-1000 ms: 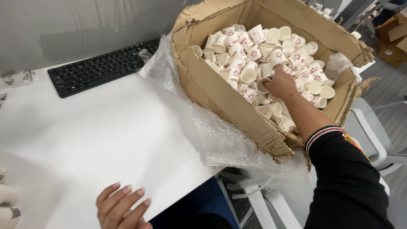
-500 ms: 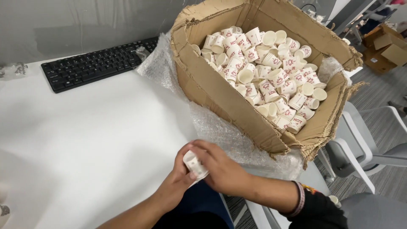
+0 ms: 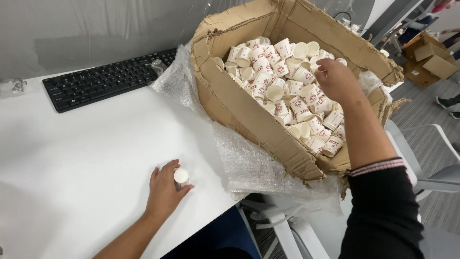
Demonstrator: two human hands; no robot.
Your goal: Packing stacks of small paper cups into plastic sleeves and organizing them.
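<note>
The left hand [image 3: 165, 189] is curling around a small white paper cup [image 3: 181, 176], steadying it upright on the white worktop [image 3: 86, 153] near the bubble wrap [image 3: 249, 163]. The right hand [image 3: 335, 79] is reaching into the torn cardboard box [image 3: 239, 108], fingers bent over the heaped cups [image 3: 282, 91]; whether it grips one I cannot tell. Half a second ago both hands were together on one cup.

Cups [image 3: 287, 91] fill the box [image 3: 249, 115], right of the keyboard [image 3: 103, 81].
</note>
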